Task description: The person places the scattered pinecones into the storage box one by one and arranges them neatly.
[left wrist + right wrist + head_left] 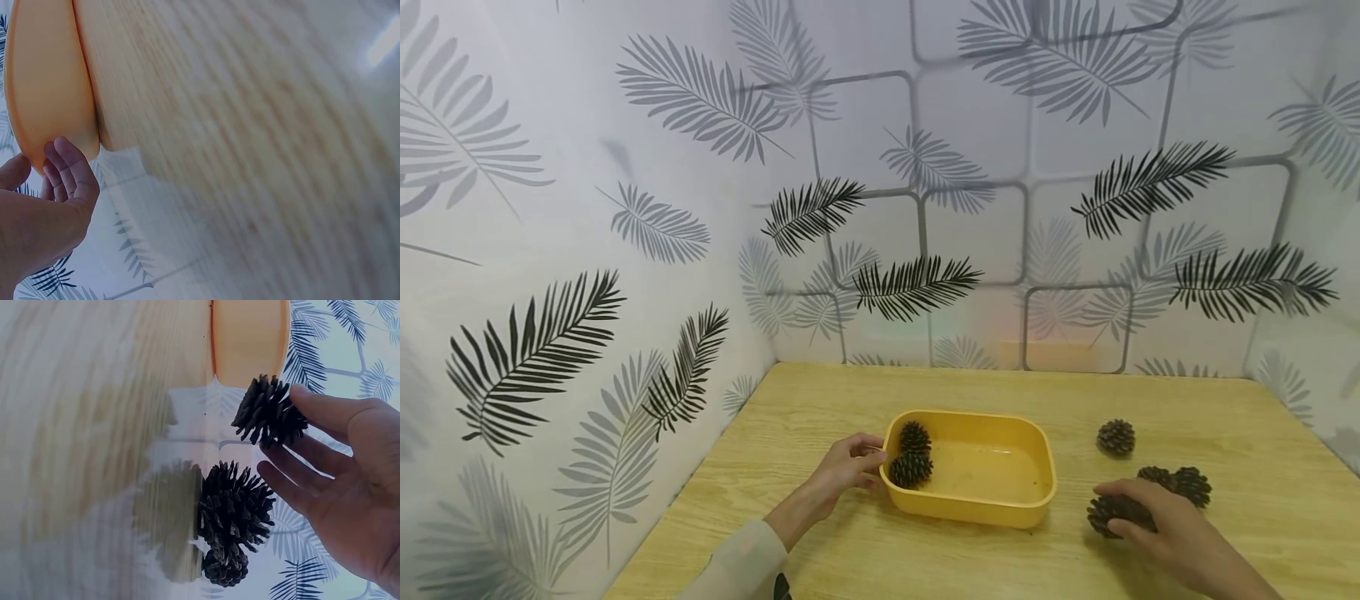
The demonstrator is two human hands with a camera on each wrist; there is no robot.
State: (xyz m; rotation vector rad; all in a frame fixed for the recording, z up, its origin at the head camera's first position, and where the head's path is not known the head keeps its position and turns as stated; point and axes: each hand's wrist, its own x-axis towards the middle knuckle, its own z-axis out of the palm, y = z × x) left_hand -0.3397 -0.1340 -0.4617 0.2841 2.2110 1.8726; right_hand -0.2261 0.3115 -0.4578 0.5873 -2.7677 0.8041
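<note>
Tabletop: yellow wood-grain table [820,400], meeting pale walls [715,217] printed with grey and black fronds.
Tub: yellow tub [992,467] mid-table, two pine cones [912,471] at its left end.
Loose cones: a lone cone [1116,437] far right; a close pair [1192,487] nearer, just beyond the right hand [1172,533].
Left arm: pale-sleeved, reaching from the near edge toward the tub.
Right arm: slants in from the near right corner.
Left fingers: the left hand [842,468] touches the tub's left end, fingers loosely bent, thumb apart.
Right fingers: pinching a held cone [269,412] against the thumb, off the table, right of the tub.
</note>
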